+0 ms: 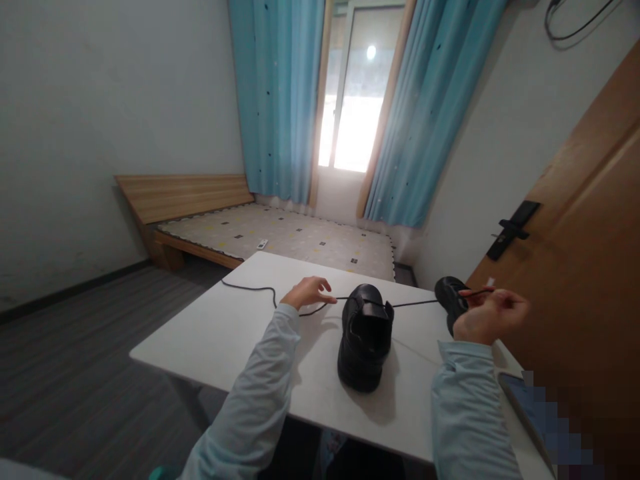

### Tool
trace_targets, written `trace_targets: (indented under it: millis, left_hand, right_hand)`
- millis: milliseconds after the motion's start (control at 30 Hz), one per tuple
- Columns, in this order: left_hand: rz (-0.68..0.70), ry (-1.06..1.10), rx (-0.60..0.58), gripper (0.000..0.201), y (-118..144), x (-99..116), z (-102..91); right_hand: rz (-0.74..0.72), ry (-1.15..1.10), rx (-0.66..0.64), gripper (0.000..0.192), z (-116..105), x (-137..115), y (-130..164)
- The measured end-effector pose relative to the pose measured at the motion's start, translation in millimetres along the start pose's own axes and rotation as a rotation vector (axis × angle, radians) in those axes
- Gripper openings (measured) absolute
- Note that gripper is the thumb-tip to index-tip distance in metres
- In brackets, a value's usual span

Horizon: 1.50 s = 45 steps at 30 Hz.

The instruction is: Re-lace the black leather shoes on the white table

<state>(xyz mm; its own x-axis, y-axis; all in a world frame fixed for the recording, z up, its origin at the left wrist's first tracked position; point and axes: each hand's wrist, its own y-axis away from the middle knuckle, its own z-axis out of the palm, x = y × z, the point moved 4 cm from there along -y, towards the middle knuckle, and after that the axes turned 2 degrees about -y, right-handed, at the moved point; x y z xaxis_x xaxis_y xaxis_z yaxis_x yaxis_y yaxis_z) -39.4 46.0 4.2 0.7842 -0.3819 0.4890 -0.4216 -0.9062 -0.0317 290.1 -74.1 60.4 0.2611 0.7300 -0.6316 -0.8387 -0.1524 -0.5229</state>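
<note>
Lace drawn sideways across the shoe.
I see the black leather shoe [365,337] on the white table [210,333], between my left hand [307,292] and right hand [487,313], each pinching the thin black shoelace [415,304].

Dim indoors, lit from behind by a blown-out window [350,113] with flare. Soft shadows toward the camera on the table [225,333]. Wide-angle bending at edges; pixelated lower right corner.

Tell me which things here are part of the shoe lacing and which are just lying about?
In use: black shoe, black shoelace, left hand, right hand.
Lying about: second black shoe, small remote on the bed, phone.
</note>
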Motion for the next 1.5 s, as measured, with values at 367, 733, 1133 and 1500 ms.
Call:
trace_targets:
  millis: [367,733,1133,1500]
  left_hand:
    - [-0.724,-0.257,0.513,0.032,21,-43,-18.2]
    - [-0.432,-0.07,0.359,0.032,3,-50,-4.6]
    - [-0.14,0.322,-0.218,0.026,7,-15,3.5]
    - [-0.411,-0.216,0.335,0.032,-17,-32,18.9]
  right_hand:
    - [-0.282,0.105,0.003,0.01,-6,-21,-5]
    - [-0.138,0.162,-0.174,0.018,15,-17,12]
    - [-0.078,0.376,-0.372,0.027,28,-9,29]
    - [0.012,0.393,-0.595,0.022,41,-4,46]
